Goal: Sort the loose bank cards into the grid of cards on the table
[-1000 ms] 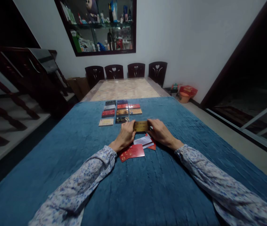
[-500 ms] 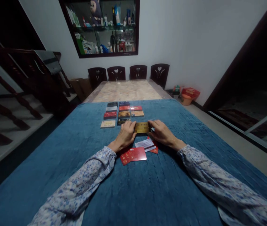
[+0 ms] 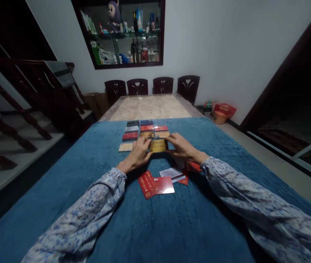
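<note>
A gold card (image 3: 158,146) with dark lettering is held between both hands; whether it is one card or a small stack I cannot tell. My left hand (image 3: 138,151) grips its left end, thumb below and fingers on top. At the right end, my right hand (image 3: 182,148) pinches it the same way. Closer to me lie loose cards: a red card (image 3: 164,185) overlapping another red one (image 3: 146,185), and a white card (image 3: 171,173) with a dark stripe over more red. Beyond my hands stand neat card stacks, among them a cream stack (image 3: 125,147) and a red stack (image 3: 130,136).
A blue cloth (image 3: 89,204) covers the near part of the table, with the bare marble-patterned top (image 3: 147,106) beyond. Several dark chairs (image 3: 163,85) line the far side. An orange bucket (image 3: 219,117) stands on the floor to the right, a wooden railing (image 3: 31,128) to the left.
Both hands have moved left and slightly away from me with the gold card, toward the stacks. More of the loose red cards now shows, some under the right wrist.
</note>
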Demonstrator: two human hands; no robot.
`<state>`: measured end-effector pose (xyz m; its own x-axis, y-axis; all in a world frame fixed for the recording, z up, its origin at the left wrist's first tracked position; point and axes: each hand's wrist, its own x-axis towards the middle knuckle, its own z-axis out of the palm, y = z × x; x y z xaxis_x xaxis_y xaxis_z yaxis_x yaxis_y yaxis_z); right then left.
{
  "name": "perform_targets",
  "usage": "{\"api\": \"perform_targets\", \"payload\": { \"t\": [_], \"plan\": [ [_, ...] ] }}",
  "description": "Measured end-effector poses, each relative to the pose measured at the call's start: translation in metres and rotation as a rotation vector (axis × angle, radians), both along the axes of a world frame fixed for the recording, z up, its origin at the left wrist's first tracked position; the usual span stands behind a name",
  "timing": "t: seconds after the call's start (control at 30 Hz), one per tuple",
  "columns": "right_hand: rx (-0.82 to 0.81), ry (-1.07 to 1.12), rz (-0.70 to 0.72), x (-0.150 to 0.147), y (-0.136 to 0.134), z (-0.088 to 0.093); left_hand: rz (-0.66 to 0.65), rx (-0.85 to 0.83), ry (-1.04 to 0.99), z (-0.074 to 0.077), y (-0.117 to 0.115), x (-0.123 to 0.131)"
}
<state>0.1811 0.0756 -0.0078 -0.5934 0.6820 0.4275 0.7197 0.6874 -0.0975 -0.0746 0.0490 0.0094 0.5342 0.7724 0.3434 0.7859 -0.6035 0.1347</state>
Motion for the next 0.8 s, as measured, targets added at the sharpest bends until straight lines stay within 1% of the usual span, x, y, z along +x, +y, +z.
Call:
{"api": "perform_targets", "payload": {
  "t": [0.17, 0.37, 0.47, 0.63, 0.8],
  "plan": [
    [-0.03, -0.014, 0.034, -0.012, 0.016, 0.008, 0.029, -0.01, 0.035, 0.005, 0.015, -0.012],
    [-0.03, 0.011, 0.116, -0.022, 0.048, 0.009, 0.042, -0.008, 0.065, 0.008, 0.037, -0.023],
    [-0.038, 0.0, 0.132, -0.028, 0.061, 0.013, 0.054, -0.022, 0.08, 0.01, 0.047, -0.026],
    [-0.095, -0.115, 0.082, -0.043, 0.078, 0.021, 0.108, -0.071, 0.159, 0.014, 0.063, -0.03],
    [-0.115, -0.226, 0.011, -0.055, 0.092, 0.025, 0.137, -0.092, 0.217, 0.016, 0.076, -0.032]
  ]
}}
